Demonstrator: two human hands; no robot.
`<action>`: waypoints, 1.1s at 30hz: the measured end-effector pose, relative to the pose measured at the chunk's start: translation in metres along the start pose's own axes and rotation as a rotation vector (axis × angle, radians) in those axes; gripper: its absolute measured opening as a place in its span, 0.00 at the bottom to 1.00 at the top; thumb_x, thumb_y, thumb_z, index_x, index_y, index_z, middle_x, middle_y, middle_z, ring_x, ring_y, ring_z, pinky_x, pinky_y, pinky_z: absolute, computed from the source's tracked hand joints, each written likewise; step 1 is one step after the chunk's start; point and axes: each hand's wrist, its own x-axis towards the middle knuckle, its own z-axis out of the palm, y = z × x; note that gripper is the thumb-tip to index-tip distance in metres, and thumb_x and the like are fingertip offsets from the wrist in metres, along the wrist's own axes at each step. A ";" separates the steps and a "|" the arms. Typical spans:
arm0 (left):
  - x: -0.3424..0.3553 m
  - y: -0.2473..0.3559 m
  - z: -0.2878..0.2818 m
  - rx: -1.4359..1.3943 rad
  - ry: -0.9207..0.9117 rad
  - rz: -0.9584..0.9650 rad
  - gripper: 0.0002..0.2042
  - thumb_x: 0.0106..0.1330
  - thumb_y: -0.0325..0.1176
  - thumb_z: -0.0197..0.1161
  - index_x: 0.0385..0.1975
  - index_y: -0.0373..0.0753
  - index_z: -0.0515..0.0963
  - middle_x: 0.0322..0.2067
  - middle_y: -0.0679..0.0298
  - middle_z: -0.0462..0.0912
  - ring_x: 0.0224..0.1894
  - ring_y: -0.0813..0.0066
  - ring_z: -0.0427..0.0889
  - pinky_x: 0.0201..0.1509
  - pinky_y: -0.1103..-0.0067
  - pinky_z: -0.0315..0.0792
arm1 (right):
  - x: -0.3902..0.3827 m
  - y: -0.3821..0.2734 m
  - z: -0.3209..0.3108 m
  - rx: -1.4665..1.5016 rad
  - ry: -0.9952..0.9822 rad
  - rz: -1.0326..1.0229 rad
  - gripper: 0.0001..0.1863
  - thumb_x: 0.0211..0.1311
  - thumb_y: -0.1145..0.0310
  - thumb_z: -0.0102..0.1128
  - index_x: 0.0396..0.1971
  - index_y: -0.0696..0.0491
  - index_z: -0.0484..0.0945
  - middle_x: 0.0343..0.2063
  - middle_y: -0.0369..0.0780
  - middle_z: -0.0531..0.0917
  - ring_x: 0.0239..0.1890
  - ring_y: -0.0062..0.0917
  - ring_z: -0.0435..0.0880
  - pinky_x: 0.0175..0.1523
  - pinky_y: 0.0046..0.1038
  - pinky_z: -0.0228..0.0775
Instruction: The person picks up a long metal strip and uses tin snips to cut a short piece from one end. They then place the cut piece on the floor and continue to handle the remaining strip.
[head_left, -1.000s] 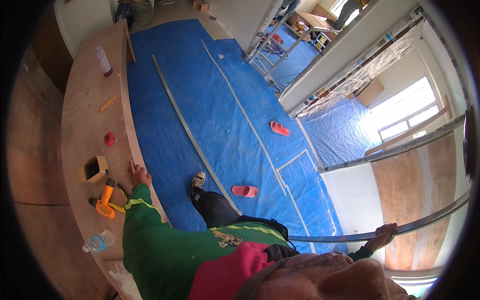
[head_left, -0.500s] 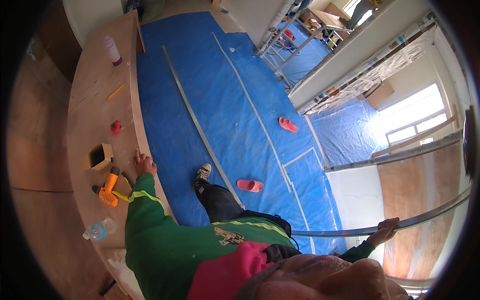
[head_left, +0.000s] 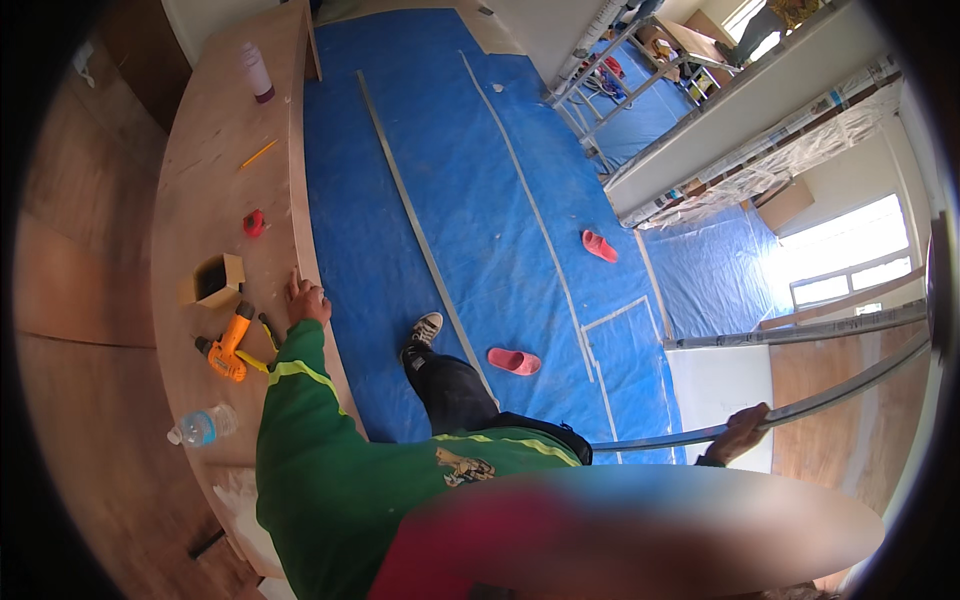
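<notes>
My left hand [head_left: 307, 299] rests on the edge of the long wooden counter [head_left: 215, 180], fingers stretched out and holding nothing. Beside it on the counter are a small open cardboard box [head_left: 228, 282], an orange cordless drill [head_left: 228, 348] and a yellow-handled hand tool [head_left: 254, 361], partly covered by my sleeve. Farther along lie a red tape measure [head_left: 254, 222] and a yellow pencil [head_left: 259, 153]. Out to the right, my right hand [head_left: 741, 434] is closed around a long, thin grey metal bar [head_left: 850, 392]. My body hides part of the bar.
Blue sheeting [head_left: 430, 130] with pale tape lines covers the floor. Two pink slippers [head_left: 514, 361] lie apart on it. On the counter stand a purple bottle [head_left: 256, 72] and, nearer, a clear water bottle [head_left: 203, 427]. A metal scaffold [head_left: 625, 90] stands at the far right, with another person's leg [head_left: 757, 33].
The whole view has shifted, so the counter and floor sit farther right in the picture. My right hand with the metal bar appears slightly higher and closer in. My left hand stays on the counter edge.
</notes>
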 end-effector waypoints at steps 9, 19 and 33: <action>0.001 -0.010 0.014 -0.053 0.007 -0.007 0.12 0.54 0.35 0.71 0.38 0.42 0.90 0.52 0.57 0.82 0.78 0.49 0.58 0.81 0.51 0.52 | -0.126 0.112 0.013 -0.114 -0.195 0.046 0.20 0.80 0.53 0.53 0.44 0.58 0.70 0.31 0.41 0.75 0.33 0.26 0.75 0.39 0.33 0.72; 0.004 -0.001 -0.003 0.042 -0.176 -0.088 0.13 0.59 0.40 0.70 0.43 0.45 0.89 0.57 0.60 0.79 0.81 0.53 0.51 0.83 0.52 0.47 | -0.202 0.158 0.034 -0.134 -0.644 0.355 0.16 0.70 0.62 0.65 0.36 0.57 0.69 0.30 0.40 0.75 0.31 0.27 0.77 0.39 0.32 0.74; 0.008 -0.007 0.003 -0.030 -0.139 -0.073 0.11 0.59 0.39 0.70 0.41 0.47 0.89 0.52 0.64 0.81 0.79 0.46 0.54 0.79 0.45 0.52 | -0.270 0.168 0.232 -0.291 -1.073 0.395 0.13 0.57 0.66 0.66 0.22 0.59 0.76 0.16 0.38 0.77 0.21 0.30 0.77 0.32 0.39 0.73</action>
